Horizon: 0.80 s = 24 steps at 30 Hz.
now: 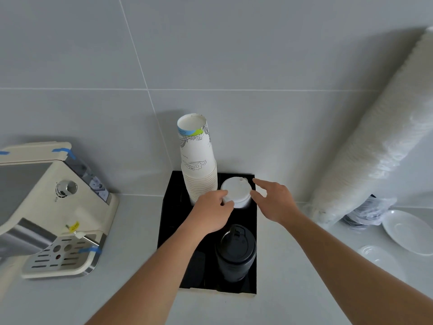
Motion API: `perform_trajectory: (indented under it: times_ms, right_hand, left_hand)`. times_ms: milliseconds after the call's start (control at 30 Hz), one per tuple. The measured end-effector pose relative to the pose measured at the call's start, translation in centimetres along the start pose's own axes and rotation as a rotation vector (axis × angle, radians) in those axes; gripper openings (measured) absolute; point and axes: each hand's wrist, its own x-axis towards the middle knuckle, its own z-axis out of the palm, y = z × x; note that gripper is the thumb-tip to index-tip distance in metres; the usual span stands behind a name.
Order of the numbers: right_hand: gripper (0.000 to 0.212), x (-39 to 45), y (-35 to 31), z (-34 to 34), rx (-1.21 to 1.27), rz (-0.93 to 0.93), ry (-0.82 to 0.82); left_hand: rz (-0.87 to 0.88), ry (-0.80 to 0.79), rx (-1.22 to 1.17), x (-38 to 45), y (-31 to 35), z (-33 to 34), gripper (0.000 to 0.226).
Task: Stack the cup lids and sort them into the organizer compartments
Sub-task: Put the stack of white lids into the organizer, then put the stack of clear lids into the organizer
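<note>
A black organizer stands on the grey counter against the tiled wall. In its back right compartment sits a stack of white cup lids. My left hand touches the stack's left side with thumb and fingers. My right hand is at its right side, fingers apart, thumb near the lid rim. A stack of black lids fills the front right compartment. A tall stack of printed paper cups rises from the back left compartment.
A cream coffee machine with a drip tray stands at the left. A long plastic-wrapped sleeve of white lids or cups leans against the wall on the right. White saucers lie at the right edge.
</note>
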Motion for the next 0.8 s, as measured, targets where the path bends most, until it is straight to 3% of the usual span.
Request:
perform_trajectory:
  times_ms: [200, 333, 700, 800]
  right_hand:
    - [0.044, -4.6, -0.3, -3.1, 0.098, 0.01, 0.054]
    - [0.04, -8.6, -0.1, -5.1, 0.25, 0.024, 0.092]
    - [0.026, -17.2, 6.8, -8.6, 0.718, 0.105, 0.141]
    - [0.01, -18.9, 9.7, -9.7, 0.79, 0.148, 0.173]
  left_hand:
    - [0.006, 0.081, -0.327, -4.9, -0.1, -0.8, 0.042]
    - [-0.012, 0.098, -0.619, -8.4, 0.6, -0.6, 0.011]
    - [-0.115, 0.019, -0.901, -13.6, 2.2, 4.6, 0.019]
    - [-0.145, -0.016, -0.908, -14.0, 2.5, 7.0, 0.019]
